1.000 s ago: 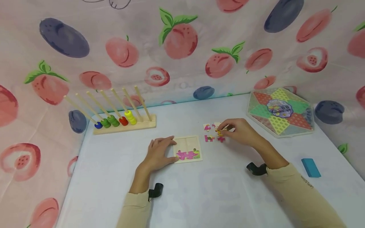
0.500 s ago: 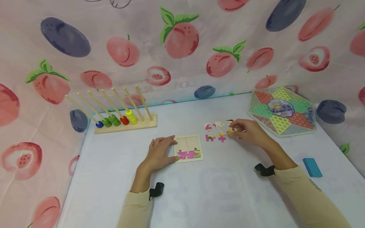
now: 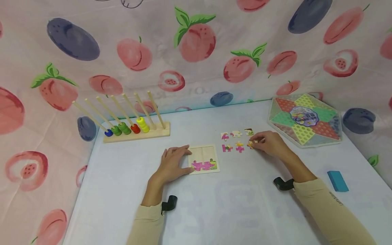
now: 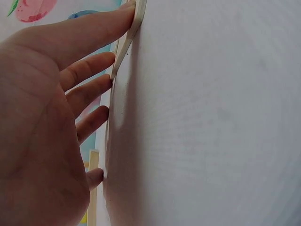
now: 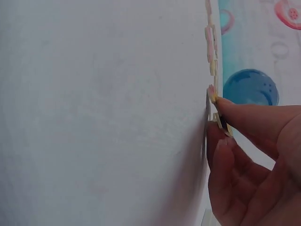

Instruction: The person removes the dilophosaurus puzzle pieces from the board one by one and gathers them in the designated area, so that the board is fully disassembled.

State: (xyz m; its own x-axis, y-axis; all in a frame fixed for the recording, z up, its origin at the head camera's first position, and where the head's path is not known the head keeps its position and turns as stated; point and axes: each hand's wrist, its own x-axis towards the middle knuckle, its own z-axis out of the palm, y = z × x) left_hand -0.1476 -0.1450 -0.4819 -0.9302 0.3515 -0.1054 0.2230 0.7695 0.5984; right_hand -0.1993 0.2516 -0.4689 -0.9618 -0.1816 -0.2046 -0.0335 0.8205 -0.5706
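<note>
In the head view, my left hand [image 3: 171, 162] rests at the left side of a small square wooden puzzle tray [image 3: 199, 154]. Its thumb touches the near corner and its index finger the far one. Joined pink and green pieces [image 3: 204, 165] fill the tray's near strip. In the left wrist view, the thumb [image 4: 101, 28] lies along the tray's edge with the other fingers extended. To the tray's right, my right hand [image 3: 270, 144] pinches a yellow puzzle piece [image 3: 250, 145] between thumb and fingers, close over the table. The right wrist view shows that piece [image 5: 223, 123] tilted.
Several loose puzzle pieces [image 3: 240, 147] lie in two rows right of the tray. A wooden bead counting rack [image 3: 137, 136] stands at the back left. A hexagonal Chinese checkers box [image 3: 304, 120] lies at the back right, and a blue block [image 3: 338, 181] at the right.
My right hand has shifted right, from over the middle of the loose pieces to their right end, uncovering the pieces it overlapped. The left hand has stayed at the tray.
</note>
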